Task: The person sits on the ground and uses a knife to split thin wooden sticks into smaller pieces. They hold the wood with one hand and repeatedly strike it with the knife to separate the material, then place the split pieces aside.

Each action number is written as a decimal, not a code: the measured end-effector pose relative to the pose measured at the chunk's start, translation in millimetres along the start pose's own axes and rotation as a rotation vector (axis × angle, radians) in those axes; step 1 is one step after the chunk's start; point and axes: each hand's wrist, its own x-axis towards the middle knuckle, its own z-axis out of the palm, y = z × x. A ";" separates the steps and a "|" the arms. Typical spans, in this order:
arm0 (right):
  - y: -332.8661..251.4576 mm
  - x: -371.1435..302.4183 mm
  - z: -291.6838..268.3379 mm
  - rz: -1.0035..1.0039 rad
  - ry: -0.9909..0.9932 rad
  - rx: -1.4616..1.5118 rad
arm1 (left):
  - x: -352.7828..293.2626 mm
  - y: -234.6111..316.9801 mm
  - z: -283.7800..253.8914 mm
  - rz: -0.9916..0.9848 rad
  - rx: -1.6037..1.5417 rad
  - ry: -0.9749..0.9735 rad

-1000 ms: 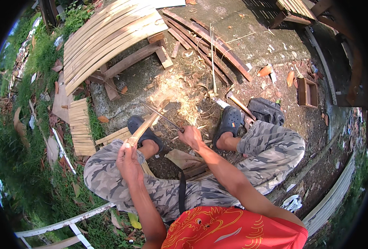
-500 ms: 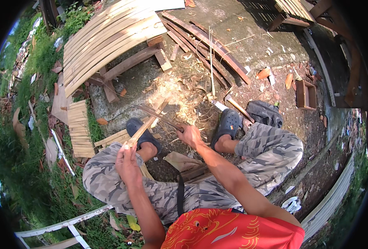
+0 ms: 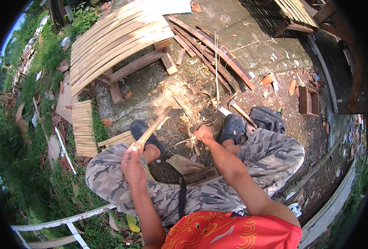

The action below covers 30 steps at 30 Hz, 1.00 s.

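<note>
My left hand (image 3: 133,166) is closed around the near end of a pale wooden or bamboo strip (image 3: 154,128), over my left knee. The strip points up and away to the right, its far end just past my left clog (image 3: 140,132). My right hand (image 3: 203,133) grips the handle of a long knife (image 3: 184,110), its fingers wrapped round it. The blade slants away to the upper left, apart from the strip. Pale shavings (image 3: 173,89) lie scattered on the ground beyond both hands.
A slatted bench (image 3: 117,45) stands at the far left, with a slatted panel (image 3: 83,130) nearer. Brown planks (image 3: 229,64) lie ahead. A hammer (image 3: 244,114), a saw (image 3: 224,111) and a dark bag (image 3: 267,120) are by my right foot. A wooden box (image 3: 308,101) sits farther right.
The knife has come off the strip and moved right with my right hand, its blade now pointing more steeply away. My left hand still holds the strip. The whole view has shifted slightly.
</note>
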 end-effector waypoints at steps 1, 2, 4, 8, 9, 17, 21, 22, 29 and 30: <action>0.8 0.5 0.4 0.002 0.024 0.009 | -0.9 0.7 1.2 0.009 0.004 -0.025; 1.2 1.2 0.7 0.045 0.007 -0.013 | -1.9 0.9 2.4 0.012 0.006 -0.034; 3.1 0.8 1.4 0.076 -0.051 0.102 | -6.6 1.6 4.3 0.000 0.026 -0.029; 1.6 -4.8 -4.6 -0.004 -0.090 0.125 | -17.1 2.4 8.2 -0.028 0.128 -0.005; -0.6 -10.4 -6.9 -0.050 -0.039 0.101 | -19.2 2.1 9.3 -0.017 0.151 -0.017; -56.3 -118.0 -58.1 -0.360 0.125 0.169 | -28.7 -9.5 21.4 0.066 0.194 -0.146; -92.0 -185.2 -65.0 -0.562 0.088 0.206 | -28.0 -15.0 19.3 0.158 0.245 -0.175; -97.6 -196.5 -65.4 -0.565 0.081 0.188 | -27.8 -16.3 18.6 0.166 0.268 -0.175; -105.6 -224.8 -65.1 -0.622 0.079 0.149 | -29.7 -25.1 17.9 0.244 0.338 -0.163; -104.2 -225.3 -65.1 -0.637 0.088 0.139 | -29.7 -25.6 17.6 0.262 0.307 -0.172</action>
